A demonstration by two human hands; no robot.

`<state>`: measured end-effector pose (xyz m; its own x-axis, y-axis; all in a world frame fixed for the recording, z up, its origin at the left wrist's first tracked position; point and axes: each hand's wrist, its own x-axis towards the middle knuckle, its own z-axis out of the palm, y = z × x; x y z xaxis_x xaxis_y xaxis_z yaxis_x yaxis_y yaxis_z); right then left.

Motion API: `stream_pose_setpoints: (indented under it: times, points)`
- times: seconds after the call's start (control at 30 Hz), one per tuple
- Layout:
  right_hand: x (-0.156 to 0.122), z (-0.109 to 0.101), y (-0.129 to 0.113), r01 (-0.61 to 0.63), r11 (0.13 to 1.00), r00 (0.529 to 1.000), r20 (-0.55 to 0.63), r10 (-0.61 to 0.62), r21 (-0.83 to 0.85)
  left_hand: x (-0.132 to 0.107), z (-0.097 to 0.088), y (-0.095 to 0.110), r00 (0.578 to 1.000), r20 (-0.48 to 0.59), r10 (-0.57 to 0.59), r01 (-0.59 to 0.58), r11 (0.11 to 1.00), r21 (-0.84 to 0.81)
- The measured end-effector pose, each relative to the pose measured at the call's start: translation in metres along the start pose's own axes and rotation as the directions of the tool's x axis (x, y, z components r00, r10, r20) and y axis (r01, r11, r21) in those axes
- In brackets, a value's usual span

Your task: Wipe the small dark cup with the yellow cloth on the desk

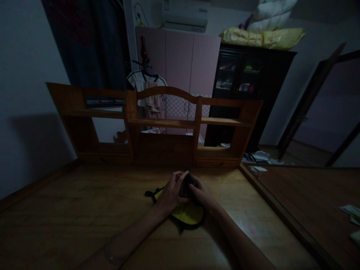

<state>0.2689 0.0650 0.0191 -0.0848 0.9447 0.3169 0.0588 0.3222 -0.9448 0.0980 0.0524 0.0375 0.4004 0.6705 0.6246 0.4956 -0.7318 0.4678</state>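
Observation:
Both my hands meet over a small dark object (187, 184) near the middle of a wooden surface (84, 210). My left hand (171, 193) curls round its left side and my right hand (201, 193) grips it from the right. What the dark object is I cannot make out in the dim light. Under my hands lies a yellow item with black edging and a black strap (187, 215), flat on the wood.
A wooden headboard with open shelves (157, 123) stands just beyond my hands. Behind it are a pink wardrobe (185, 63), hanging clothes (149, 90) and a dark glass-fronted cabinet (242, 78). A raised wooden edge (281, 213) runs along the right, with papers on the floor beyond.

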Motion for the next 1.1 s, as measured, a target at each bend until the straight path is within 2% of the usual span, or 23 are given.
stream_pose_setpoints:
  times: [0.53,0.77,0.9,1.1]
  points:
    - [-0.0010,0.0011,-0.0016,0.011,0.999,1.000,-0.017,-0.012,-0.032,0.0002,0.0006,0.0022,0.998,0.059,-0.009,0.010,1.000,-0.016]
    - [-0.0018,0.0004,-0.0023,0.014,0.996,0.999,-0.029,-0.017,-0.085,0.0001,0.0017,0.0020,1.000,0.025,0.004,-0.004,1.000,-0.016]
    - [-0.0034,-0.0016,-0.0026,0.034,0.996,0.999,0.013,-0.033,-0.088,0.0006,-0.0004,-0.0018,0.998,0.064,-0.005,0.005,1.000,0.001]
    - [-0.0054,-0.0024,-0.0096,-0.030,0.999,0.999,0.038,0.031,-0.029,0.0014,-0.0027,-0.0054,0.999,0.033,0.017,-0.018,0.999,0.039]
